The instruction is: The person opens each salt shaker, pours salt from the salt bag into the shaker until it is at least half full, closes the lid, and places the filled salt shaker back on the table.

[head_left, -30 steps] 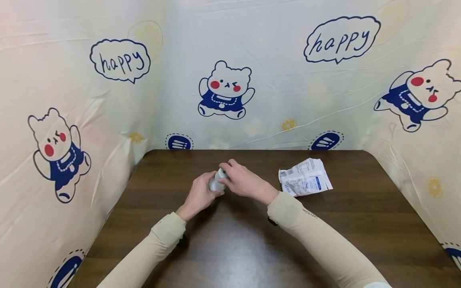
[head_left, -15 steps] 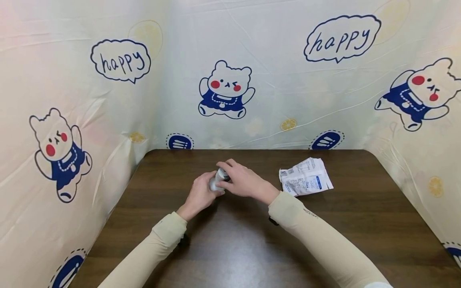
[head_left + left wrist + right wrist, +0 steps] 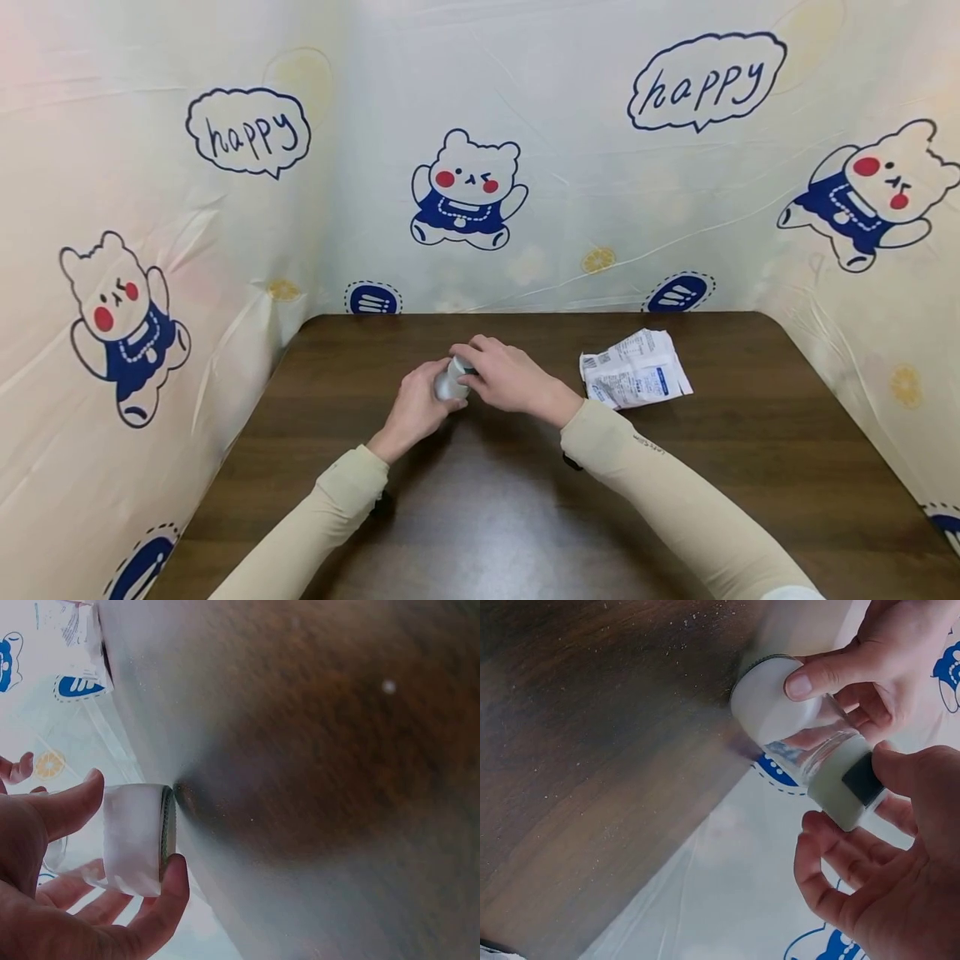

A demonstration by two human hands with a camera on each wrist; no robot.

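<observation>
A clear glass seasoning bottle (image 3: 776, 705) with white contents stands near the middle of the table in the head view. My left hand (image 3: 420, 402) grips its body, thumb on one side and fingers on the other, as the left wrist view also shows. On top is a pale green lid (image 3: 831, 791) with a dark rectangular piece (image 3: 862, 780) on it. My right hand (image 3: 517, 377) holds this lid from above, its thumb at the dark piece and its fingers curled around the far side. The bottle's base (image 3: 168, 832) is at or close to the tabletop.
A crumpled white printed packet (image 3: 636, 371) lies to the right of my right hand on the dark wooden table (image 3: 495, 500). Patterned cloth (image 3: 570, 167) hangs around the back and both sides of the table. White specks dot the tabletop in the right wrist view.
My right hand's fingers have shifted slightly around the lid, and the dark piece shows at a changed angle. My left hand and the bottle have stayed in place.
</observation>
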